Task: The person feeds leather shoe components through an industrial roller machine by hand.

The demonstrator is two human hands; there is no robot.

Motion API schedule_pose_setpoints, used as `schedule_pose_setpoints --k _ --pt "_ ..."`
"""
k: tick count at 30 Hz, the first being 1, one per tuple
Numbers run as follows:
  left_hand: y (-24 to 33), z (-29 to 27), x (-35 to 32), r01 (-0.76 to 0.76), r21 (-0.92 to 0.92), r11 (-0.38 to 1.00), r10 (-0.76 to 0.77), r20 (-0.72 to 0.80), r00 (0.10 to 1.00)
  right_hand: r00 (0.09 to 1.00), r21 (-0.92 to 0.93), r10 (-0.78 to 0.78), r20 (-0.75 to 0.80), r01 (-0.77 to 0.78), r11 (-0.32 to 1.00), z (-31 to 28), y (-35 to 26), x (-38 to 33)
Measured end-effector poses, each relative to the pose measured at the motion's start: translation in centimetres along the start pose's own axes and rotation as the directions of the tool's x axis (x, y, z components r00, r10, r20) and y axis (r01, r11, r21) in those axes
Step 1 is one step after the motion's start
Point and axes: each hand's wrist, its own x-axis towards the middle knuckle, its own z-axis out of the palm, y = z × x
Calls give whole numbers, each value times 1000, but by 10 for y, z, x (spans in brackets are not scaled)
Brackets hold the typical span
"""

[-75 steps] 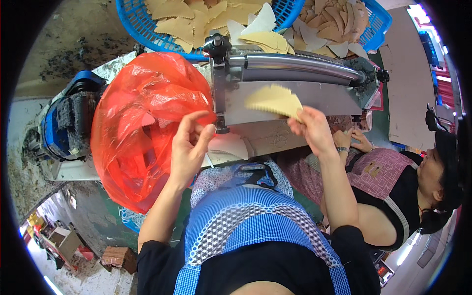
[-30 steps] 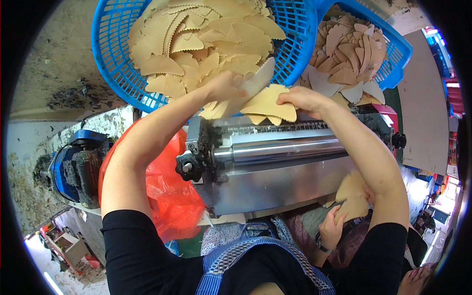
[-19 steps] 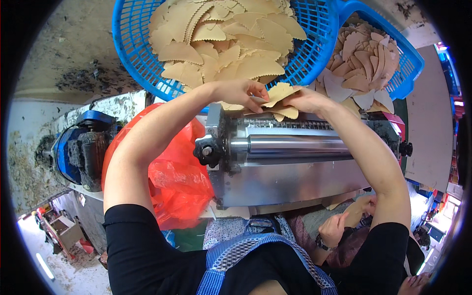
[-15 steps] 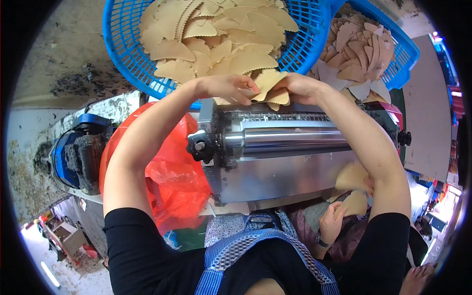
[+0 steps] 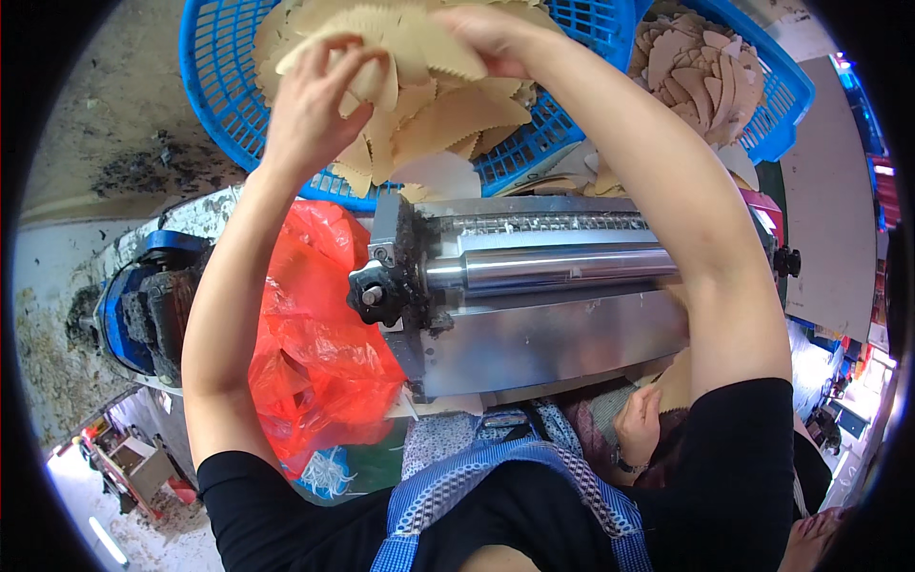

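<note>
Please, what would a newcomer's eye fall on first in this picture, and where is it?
Probably the bright red plastic bag, just left of the machine's shiny steel roller, which lies near the centre. Next, perhaps, the big blue basket at the top, heaped with tan zigzag-edged pieces; the left hand and right hand are over it.

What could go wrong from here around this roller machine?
The right arm reaches across the steel roller, so it might get caught if that turns. The red bag lies close to the left end of the machine and could snag. The cut pieces by the left hand look loosely gathered, so some might slip.
</note>
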Motion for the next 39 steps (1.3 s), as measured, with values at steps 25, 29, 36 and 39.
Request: schedule_pose_setpoints --k 25,29,36,39 --pt "-8 49 -42 231 -452 862 -146 215 966 968 -919 241 -71 -157 361 -56 140 -129" --pt "-46 2 -54 47 192 980 9 -281 960 999 -991 34 -4 -9 137 -57 55 -149" --pt "-56 45 -85 9 294 956 -149 457 877 440 -975 -870 222 117 -190 31 -26 -37" --pt "-59 30 -88 129 229 965 -247 624 741 828 -840 -400 392 145 -523 85 37 27"
